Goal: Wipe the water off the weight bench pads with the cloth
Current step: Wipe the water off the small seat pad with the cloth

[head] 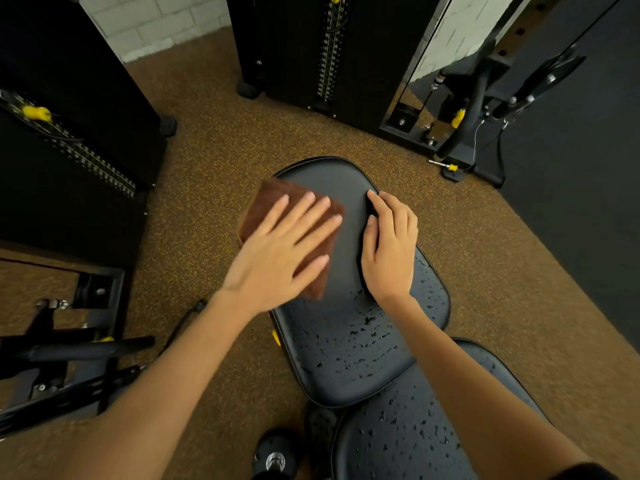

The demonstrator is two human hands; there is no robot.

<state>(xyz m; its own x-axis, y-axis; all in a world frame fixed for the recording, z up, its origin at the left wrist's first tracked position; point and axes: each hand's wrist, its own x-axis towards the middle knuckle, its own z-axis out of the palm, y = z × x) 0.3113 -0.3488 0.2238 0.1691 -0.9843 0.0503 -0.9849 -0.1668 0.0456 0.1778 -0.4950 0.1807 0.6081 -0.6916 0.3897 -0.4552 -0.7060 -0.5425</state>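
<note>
Head view

- Seat pad [349, 341]: black, padded, running from the centre of the frame toward the lower middle; its far end is rounded and looks dry, while its near half is speckled with water drops [360, 344].
- Second pad [408, 438]: black, at the lower right of the frame, just beside the near end of the seat pad; it is also dotted with drops.
- Cloth [273, 206]: brown, folded into a rough square, lying on the left edge of the seat pad's far half, with its left corner overhanging the pad.
- Left hand [277, 251]: palm down on the cloth, fingers straight and spread wide, pressing it flat against the pad; nothing is curled round the cloth. The outline is slightly blurred.
- Right hand [389, 249]: at the right edge of the seat pad, just right of centre frame; the fingers are bent over the pad's rim and the thumb lies on the top surface, so the hand grips the pad edge.
- Floor [214, 140]: brown speckled covering around the bench.
- Weight stacks [327, 46]: black machines with yellow pins, at the upper middle and left of the frame.
- Metal frame [69, 355]: black bars at the lower left.
</note>
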